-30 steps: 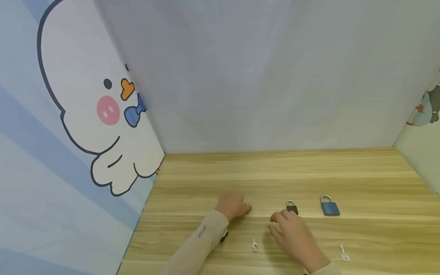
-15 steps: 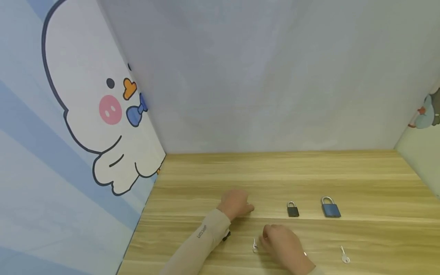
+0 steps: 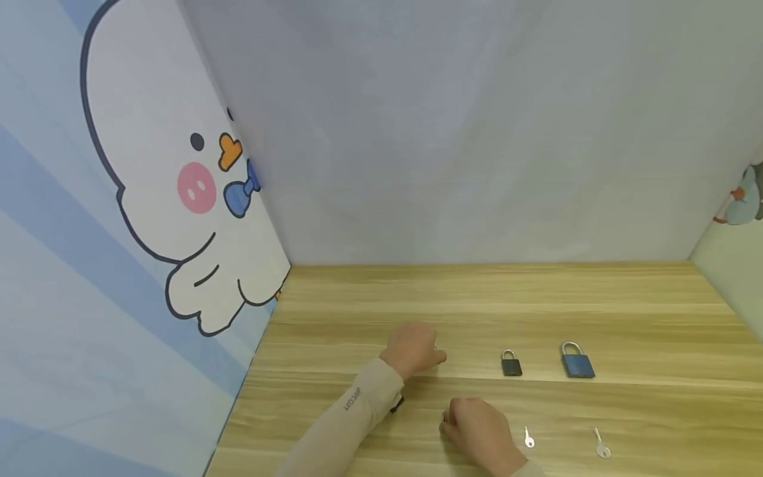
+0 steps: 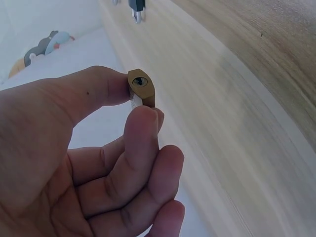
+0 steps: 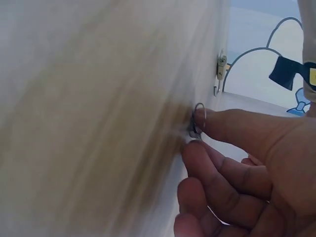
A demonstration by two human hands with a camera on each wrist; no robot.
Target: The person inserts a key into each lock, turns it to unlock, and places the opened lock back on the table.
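Observation:
My left hand (image 3: 412, 349) pinches a small brass padlock (image 4: 143, 89) between thumb and fingers, its keyhole facing the left wrist camera. In the head view the hand hides that padlock. Low over the wooden table, my right hand (image 3: 479, 427) pinches a small key with a wire ring (image 5: 199, 117) between thumb and forefinger; most of the key is hidden. To the right lie a black padlock (image 3: 511, 367) and a larger blue padlock (image 3: 577, 366), both with silver shackles. Two loose silver keys lie nearer, a small key (image 3: 529, 438) and a longer key (image 3: 602, 449).
A wooden table (image 3: 656, 318) runs back to a pale grey wall (image 3: 447, 132). On the left stands a blue and white panel (image 3: 137, 318) with a cartoon bird. In the right wrist view, a brass-coloured piece with a metal loop (image 5: 221, 68) shows farther off.
My right hand has moved left and down from near the black padlock to the ringed key and now pinches it. The small loose key has come into view. My left hand has barely moved.

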